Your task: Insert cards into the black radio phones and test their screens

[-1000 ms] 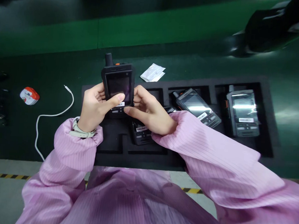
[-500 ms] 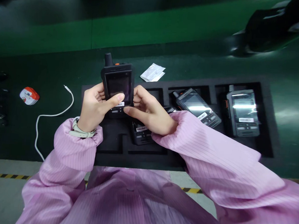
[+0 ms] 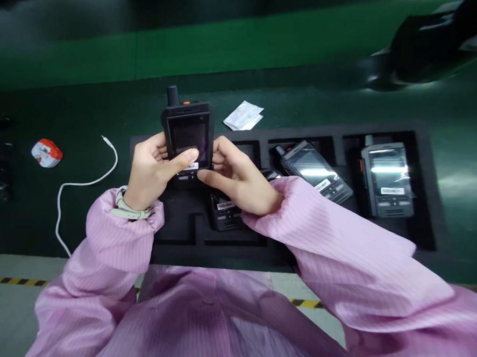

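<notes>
On the dark green bench (image 3: 146, 105), a foam tray (image 3: 298, 132) has cut-outs (image 3: 175, 218), presumably to keep other handsets (image 3: 390, 174) apart. Above its left end I grip one black handset (image 3: 188, 122), screen (image 3: 186, 136) towards me, probably for viewing: left hand (image 3: 152, 165) around its side, right hand (image 3: 242, 181) clasping the lower corner, right forearm (image 3: 339, 244) slanting inward.

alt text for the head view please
A black handheld device with stubby antenna and dark screen is held in a pink-sleeved person's left grip and right grip over a black compartmented tray holding similar devices. A white cable lies to the left.
</notes>
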Demonstrator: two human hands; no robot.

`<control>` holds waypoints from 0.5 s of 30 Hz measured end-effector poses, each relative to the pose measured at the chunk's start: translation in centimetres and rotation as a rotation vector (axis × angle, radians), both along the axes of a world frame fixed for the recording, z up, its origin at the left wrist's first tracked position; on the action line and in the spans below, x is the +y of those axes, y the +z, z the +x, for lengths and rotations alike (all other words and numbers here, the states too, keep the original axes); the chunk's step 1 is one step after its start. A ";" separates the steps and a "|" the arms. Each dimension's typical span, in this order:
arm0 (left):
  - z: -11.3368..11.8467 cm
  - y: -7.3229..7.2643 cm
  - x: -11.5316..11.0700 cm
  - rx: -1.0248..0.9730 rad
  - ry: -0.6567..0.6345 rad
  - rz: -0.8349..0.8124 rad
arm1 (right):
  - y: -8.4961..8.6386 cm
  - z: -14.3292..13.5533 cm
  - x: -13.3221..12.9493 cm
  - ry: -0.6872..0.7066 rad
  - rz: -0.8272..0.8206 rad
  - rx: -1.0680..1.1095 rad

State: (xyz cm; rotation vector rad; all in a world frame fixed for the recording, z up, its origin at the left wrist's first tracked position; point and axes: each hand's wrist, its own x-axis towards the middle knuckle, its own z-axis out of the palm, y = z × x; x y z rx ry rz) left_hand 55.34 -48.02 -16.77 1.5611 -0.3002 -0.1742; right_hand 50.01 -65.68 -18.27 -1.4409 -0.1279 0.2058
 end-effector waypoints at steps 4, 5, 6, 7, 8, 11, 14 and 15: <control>0.0 0.0 0.0 0.006 0.001 0.017 | 0.0 0.0 0.0 -0.001 -0.006 -0.001; 0.0 -0.1 0.0 0.007 0.002 0.016 | 0.0 0.0 0.0 0.001 -0.007 0.000; 0.0 -0.1 0.0 0.008 0.003 0.012 | 0.0 0.0 0.0 0.002 -0.008 0.001; 0.0 0.0 0.0 0.009 0.003 0.004 | 0.0 0.0 0.0 0.003 -0.010 0.002; 0.0 0.0 -0.1 0.013 0.004 -0.002 | 0.1 0.0 0.0 0.004 -0.011 0.003; -0.1 0.1 -0.1 0.027 0.009 -0.011 | 0.1 0.0 -0.1 0.005 -0.013 0.006; -0.2 0.2 -0.1 0.040 0.017 -0.008 | 0.2 0.0 0.0 0.004 -0.010 0.008; -0.2 0.3 -0.1 0.045 0.020 -0.008 | 0.2 0.0 0.0 0.003 -0.008 0.010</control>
